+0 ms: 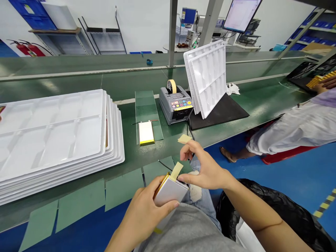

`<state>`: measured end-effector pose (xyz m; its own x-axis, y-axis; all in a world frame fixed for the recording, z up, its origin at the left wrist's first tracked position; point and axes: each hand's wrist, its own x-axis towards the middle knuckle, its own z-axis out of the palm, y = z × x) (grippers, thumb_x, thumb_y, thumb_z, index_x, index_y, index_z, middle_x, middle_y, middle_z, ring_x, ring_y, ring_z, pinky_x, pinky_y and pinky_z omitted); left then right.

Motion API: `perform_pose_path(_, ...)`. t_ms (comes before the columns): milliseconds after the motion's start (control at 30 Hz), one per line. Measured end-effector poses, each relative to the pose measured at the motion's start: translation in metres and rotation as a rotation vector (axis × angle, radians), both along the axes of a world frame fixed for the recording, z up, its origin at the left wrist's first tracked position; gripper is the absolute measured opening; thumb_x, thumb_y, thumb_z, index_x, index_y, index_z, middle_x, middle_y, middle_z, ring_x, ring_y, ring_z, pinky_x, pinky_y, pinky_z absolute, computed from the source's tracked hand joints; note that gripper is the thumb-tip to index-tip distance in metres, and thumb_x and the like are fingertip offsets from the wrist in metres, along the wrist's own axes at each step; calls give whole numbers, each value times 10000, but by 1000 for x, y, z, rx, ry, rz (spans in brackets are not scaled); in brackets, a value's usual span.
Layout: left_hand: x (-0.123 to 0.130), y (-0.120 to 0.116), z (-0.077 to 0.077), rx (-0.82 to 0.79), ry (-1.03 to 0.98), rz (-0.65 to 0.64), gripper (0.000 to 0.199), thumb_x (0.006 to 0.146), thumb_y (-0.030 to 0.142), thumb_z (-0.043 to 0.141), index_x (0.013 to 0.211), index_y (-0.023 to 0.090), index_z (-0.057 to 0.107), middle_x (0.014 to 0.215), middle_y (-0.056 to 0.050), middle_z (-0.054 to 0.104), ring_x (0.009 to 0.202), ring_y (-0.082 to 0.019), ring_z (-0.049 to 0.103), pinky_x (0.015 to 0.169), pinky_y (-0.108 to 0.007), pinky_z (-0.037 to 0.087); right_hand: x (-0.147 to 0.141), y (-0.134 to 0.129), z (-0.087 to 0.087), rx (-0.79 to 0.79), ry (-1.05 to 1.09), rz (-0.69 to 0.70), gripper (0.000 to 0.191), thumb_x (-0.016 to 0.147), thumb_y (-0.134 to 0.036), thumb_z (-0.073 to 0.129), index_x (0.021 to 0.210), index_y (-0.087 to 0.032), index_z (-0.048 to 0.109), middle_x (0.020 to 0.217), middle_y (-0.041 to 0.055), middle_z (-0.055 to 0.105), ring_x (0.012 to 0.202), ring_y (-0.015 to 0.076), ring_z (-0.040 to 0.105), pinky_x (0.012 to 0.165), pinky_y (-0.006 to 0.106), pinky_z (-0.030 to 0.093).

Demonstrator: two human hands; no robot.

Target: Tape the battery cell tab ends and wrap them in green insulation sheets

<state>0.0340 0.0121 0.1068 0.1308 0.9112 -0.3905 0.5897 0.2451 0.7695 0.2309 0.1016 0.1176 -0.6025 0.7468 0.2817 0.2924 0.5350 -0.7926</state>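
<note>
two strips of pale tape are near the fingers: one tape strip [176, 170] stands up from the far edge of a silvery flat cell [171, 192], and a second tape piece [184, 139] seems to cling to a forefinger of the right hand [210, 171]. the left hand [143, 213] is closed round the cell, thumb on the near side and fingers along the left edge, holding it tilted above the lap. the right hand is half open, its thumb at the cell's far edge beside the strip, its forefinger raised well apart from the thumb.

the upright strip could fold over and stick to itself, or to that thumb, if the thumb brushes it (a likely nuisance, that close). the piece on the forefinger could land crooked if the finger turns, and a black wire [165, 165] behind the cell could get trapped under tape. too hard a squeeze from the left hand might dent the cell; too loose a grip might let it slip off the near edge of the green bench [130, 140].
</note>
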Motion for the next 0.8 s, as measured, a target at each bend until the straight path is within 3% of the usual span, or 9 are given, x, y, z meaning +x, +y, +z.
perform_pose_path(100,2,1,1,17,35,32,384,737,405,645,1100,304,571,874,14,674,692,-223,572,606,-257,369,-6,-14,-1,64,110,-84,630,774,-204,647,1305,-288,318,800,-27,587,730,134,553,713,285,456)
perform_pose_path(233,3,0,-5,143,138,6,366,760,453,620,1088,297,572,721,26,670,575,-208,563,533,-242,326,-14,-23,-3,60,89,-140,582,793,-200,637,1283,-293,337,831,-29,642,772,139,598,760,294,477)
perform_pose_path(433,2,-2,-14,294,301,-86,404,775,478,609,1130,287,578,654,20,669,528,-212,583,505,-239,308,-10,-20,-5,-245,94,-113,569,760,-185,661,1234,-286,362,802,-50,661,711,122,596,721,282,496)
perform_pose_path(633,0,0,-13,242,232,-111,712,779,451,618,1399,346,283,571,65,613,470,-194,547,492,-217,307,-7,-19,-8,-343,160,-26,527,766,-149,638,1206,-268,371,757,-58,620,697,102,576,721,269,482)
perform_pose_path(800,0,2,-11,221,185,-180,460,805,442,590,1240,346,473,699,50,664,521,-175,563,523,-213,335,-5,-14,-9,-454,182,19,597,756,-156,650,1252,-260,335,804,-35,617,706,108,575,709,281,489)
